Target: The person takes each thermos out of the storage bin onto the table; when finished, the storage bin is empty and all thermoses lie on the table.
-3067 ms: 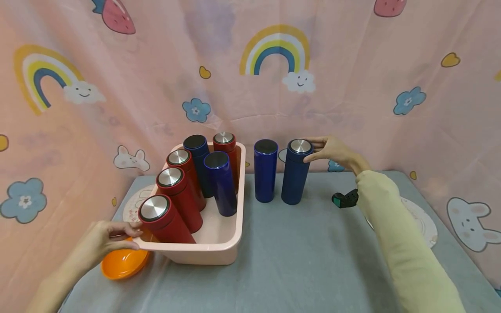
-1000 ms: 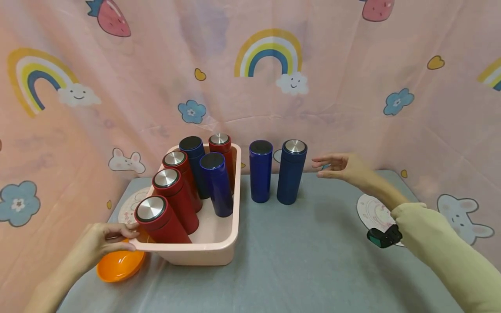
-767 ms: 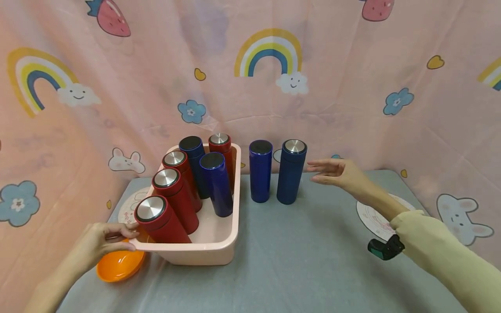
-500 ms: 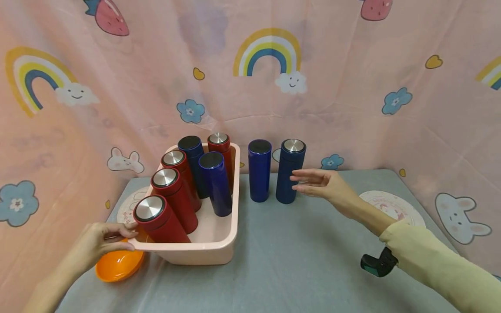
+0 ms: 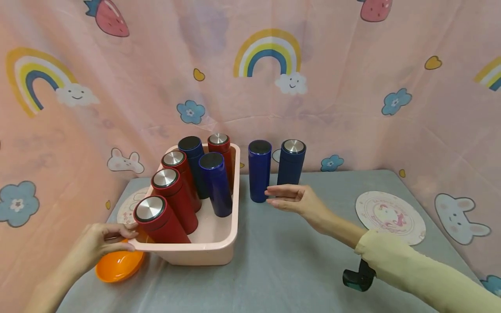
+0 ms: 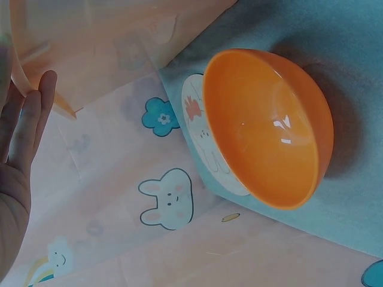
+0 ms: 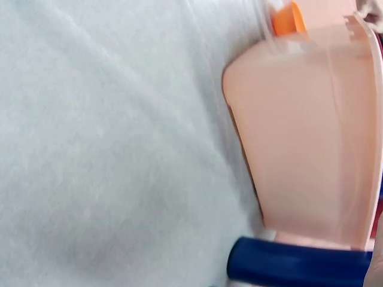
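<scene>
My left hand (image 5: 98,243) pinches the near left corner of a pink plastic bin (image 5: 213,247) between thumb and fingers. Several red thermoses (image 5: 178,195) with silver lids and two blue ones (image 5: 217,187) with black lids stand in the bin. To its right, a glossy blue thermos (image 5: 259,171) with a black lid stands upright on the table beside a dark blue thermos (image 5: 290,167) with a silver lid. My right hand (image 5: 299,202), fingers loosely extended and holding nothing, hovers before these two and covers the dark blue one's lower part.
An orange bowl (image 5: 119,266) sits at the bin's near left corner, partly under its rim. Round printed mats lie at the far left (image 5: 129,208) and at the right (image 5: 391,215). A printed curtain (image 5: 336,108) hangs behind the grey-covered table (image 5: 282,269).
My right hand has let go of the dark blue thermos's top, drawn away to the right, then swung left and lower in front of it. The left hand keeps its grip on the bin.
</scene>
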A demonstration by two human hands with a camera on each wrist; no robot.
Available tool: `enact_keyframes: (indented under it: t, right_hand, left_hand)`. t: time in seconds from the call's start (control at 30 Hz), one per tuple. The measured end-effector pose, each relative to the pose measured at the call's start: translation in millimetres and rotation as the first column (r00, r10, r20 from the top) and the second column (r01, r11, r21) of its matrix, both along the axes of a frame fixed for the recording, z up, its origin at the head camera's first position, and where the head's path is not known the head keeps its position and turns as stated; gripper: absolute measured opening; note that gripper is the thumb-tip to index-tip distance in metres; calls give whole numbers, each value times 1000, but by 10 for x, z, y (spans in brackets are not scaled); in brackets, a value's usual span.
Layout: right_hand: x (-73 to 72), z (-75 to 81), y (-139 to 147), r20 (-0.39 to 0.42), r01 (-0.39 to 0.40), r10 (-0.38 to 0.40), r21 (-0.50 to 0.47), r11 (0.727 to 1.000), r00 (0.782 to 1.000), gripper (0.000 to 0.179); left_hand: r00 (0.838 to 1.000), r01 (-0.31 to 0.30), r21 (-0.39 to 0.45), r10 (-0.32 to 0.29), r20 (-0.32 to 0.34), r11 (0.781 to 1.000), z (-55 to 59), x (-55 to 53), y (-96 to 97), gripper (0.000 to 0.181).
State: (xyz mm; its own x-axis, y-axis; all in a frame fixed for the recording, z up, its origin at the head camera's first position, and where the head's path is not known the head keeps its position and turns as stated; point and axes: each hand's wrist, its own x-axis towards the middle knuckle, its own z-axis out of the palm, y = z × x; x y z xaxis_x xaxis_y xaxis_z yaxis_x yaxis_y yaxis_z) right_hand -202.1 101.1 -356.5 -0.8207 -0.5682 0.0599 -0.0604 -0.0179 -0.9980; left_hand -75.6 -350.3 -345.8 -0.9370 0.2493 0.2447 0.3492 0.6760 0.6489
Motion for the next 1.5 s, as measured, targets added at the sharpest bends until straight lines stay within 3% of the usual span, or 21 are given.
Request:
enact_keyframes:
  t: [0.3,0.57,0.77,1.0,1.23,1.5]
  right_hand:
    - [-27,-63,-312,13,-35,35,-22,999,999,44]
    - [-99,-32,-564,-5,-50,50,-20,999,999,40]
    - [-263,16,-709,-48,-81,79,-23,996,996,40]
    - [-495,29,-784,-109,-118,123,50,992,986,39]
    - [-673,31,-872,-166,-91,101,67,994,981,45]
    - [-864,20,-947,-169,-47,64,99,994,984,52]
  left_hand:
    - [999,-20,-45,22,24,999,17,-6,-3,19]
    - [1000,-4,-4,4,-2,1000,11,8,-10,21]
    - [1000,-5,-4,5,-1,1000,16,15,-23,20]
    - [999,11,-17,-11,-32,1000,15,11,-13,21]
    - [999,6,-14,-7,-41,1000,14,0,-7,21]
    - [999,21,-3,-21,-29,1000,3,5,-4,20]
